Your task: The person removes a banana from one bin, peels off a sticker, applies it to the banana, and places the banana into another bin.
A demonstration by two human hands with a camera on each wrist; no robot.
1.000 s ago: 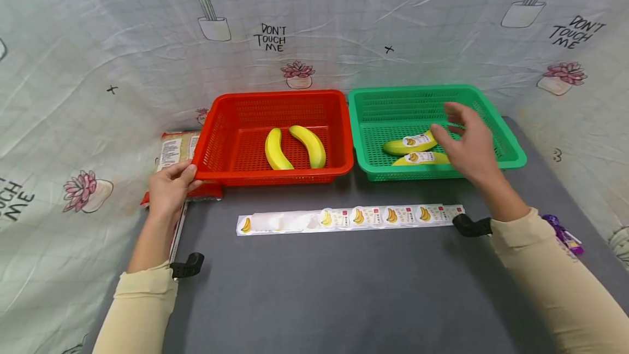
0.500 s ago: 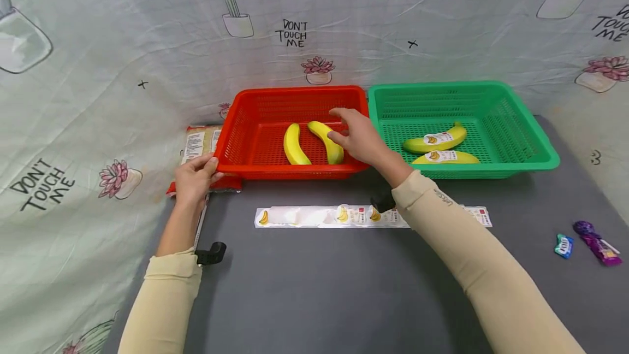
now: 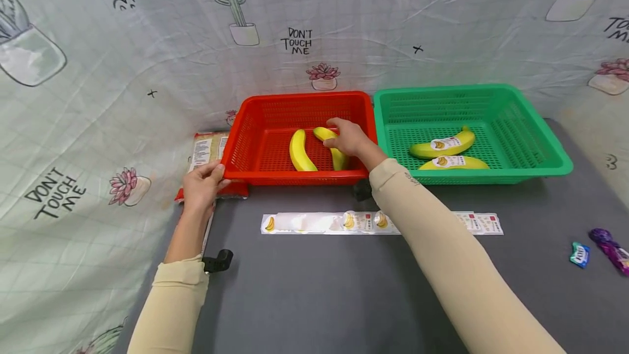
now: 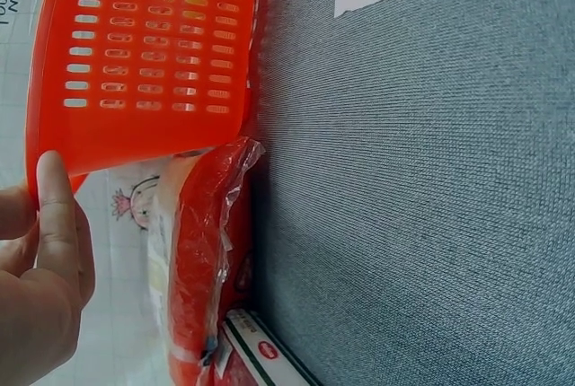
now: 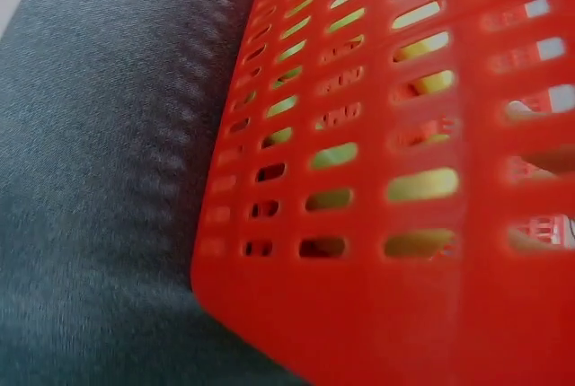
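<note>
At the front left corner of the red basket point(image 3: 300, 180), my left hand point(image 3: 200, 187) pinches the rim, and the left wrist view shows its fingers point(image 4: 56, 224) there. My right hand point(image 3: 350, 138) reaches down inside that basket, over the right-hand banana point(image 3: 339, 160). Its thumb and fingers are spread apart across the banana, which they partly cover. A second banana point(image 3: 301, 152) lies to the left of it. Through the basket wall point(image 5: 377, 305), the right wrist view shows bits of yellow and of the hand.
A green basket point(image 3: 472, 175) beside the red one holds two labelled bananas point(image 3: 442, 145). Strips of banana stickers point(image 3: 307, 223) lie in front, partly under the right arm. A red-edged bag point(image 3: 211, 149) is left of the red basket. Small wrapped sweets point(image 3: 580, 254) lie far right.
My right hand has moved left from over the green basket into the red basket and down onto the right-hand banana. The left hand stays on the rim. The head view has shifted.
</note>
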